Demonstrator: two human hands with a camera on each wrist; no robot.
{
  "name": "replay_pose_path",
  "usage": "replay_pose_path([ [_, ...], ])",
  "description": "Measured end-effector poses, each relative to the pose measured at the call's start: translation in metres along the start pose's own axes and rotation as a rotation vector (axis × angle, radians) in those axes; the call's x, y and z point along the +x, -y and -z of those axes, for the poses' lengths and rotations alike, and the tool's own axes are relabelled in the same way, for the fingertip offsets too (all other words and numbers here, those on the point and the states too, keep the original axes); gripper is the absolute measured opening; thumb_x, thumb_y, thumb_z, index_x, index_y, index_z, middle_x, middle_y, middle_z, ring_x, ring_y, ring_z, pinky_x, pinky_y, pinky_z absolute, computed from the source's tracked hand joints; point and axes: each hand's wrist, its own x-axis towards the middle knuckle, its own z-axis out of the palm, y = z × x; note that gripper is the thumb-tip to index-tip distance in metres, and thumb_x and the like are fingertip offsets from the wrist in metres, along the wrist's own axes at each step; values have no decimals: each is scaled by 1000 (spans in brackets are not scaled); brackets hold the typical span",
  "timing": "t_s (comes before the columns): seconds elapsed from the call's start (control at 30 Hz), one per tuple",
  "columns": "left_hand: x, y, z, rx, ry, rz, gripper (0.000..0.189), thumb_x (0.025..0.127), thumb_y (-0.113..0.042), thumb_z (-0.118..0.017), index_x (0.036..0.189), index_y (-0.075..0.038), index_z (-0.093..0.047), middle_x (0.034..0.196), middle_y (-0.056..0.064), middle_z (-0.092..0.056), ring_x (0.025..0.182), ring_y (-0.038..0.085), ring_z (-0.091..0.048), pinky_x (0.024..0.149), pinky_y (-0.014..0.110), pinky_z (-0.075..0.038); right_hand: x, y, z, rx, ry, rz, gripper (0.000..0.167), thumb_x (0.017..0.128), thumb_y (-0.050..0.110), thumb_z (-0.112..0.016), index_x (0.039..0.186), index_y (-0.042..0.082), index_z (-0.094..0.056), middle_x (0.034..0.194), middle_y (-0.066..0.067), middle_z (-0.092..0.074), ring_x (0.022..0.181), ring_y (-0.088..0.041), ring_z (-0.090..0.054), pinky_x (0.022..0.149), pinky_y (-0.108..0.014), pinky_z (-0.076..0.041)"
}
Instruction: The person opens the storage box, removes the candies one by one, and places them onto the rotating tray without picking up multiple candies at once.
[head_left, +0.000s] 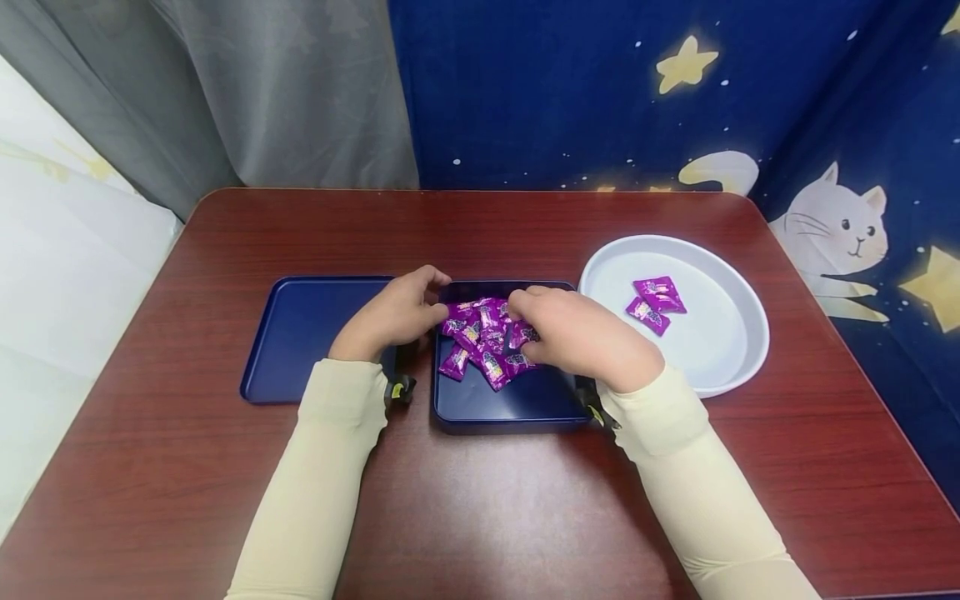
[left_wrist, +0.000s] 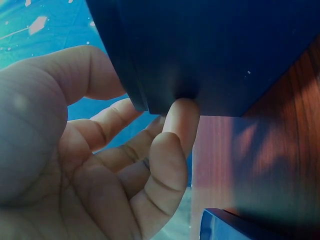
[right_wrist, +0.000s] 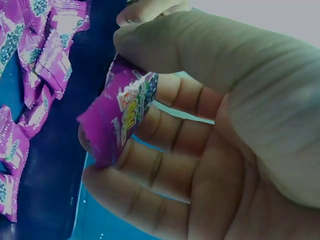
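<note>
A shallow dark blue box (head_left: 517, 408) stands mid-table with several purple wrapped candies (head_left: 480, 337) heaped inside. My left hand (head_left: 401, 308) grips the box at its far left corner. In the left wrist view the thumb (left_wrist: 92, 72) lies along the box's edge, and a curled finger (left_wrist: 182, 122) touches its wall. Over the right part of the box, my right hand (head_left: 577, 333) holds one purple candy packet (right_wrist: 122, 112) between thumb and fingers. The right wrist view shows grape-like pictures on its wrapper. The back of the hand hides this packet in the head view.
A white round tray (head_left: 720, 367) at the right bears a few purple candies (head_left: 656, 304). On the left lies a flat blue lid (head_left: 292, 350), partly behind the left wrist. The brown table (head_left: 480, 517) ends at curtains at the back.
</note>
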Motion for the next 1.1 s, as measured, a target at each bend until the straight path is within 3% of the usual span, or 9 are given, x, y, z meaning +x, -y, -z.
replay_pose_path([
  [0.3,1,2,0,-7,6,-10,44,97,-13,-58,139,-6,-47,127,19,-59,84,26,-66,71,38,-55,-3,-4,6,21,-22,-21,36,81,19,-82,110,11,-61,95,-1,-60,81,-17,-59,78,-35,-54],
  [0.53,1,1,1,0,4,-5,44,97,-13,-58,139,-6,-47,127,18,-58,89,27,-66,75,39,-55,-5,-8,10,18,-35,-7,29,84,17,-78,105,12,-58,92,-1,-58,76,-18,-58,73,-34,-51],
  [0.73,1,2,1,-1,0,-3,44,97,-13,-58,139,-6,-48,128,18,-58,95,28,-65,76,40,-56,-7,-13,15,36,-44,-47,29,85,17,-78,105,11,-58,92,-2,-59,76,-20,-58,74,-35,-51],
  [1.1,2,2,1,-11,6,3,44,97,-14,-58,140,-7,-47,128,18,-58,91,27,-65,70,38,-56,-16,-39,23,70,-85,-95,28,86,14,-77,106,8,-58,87,-5,-60,80,-24,-57,76,-40,-49],
])
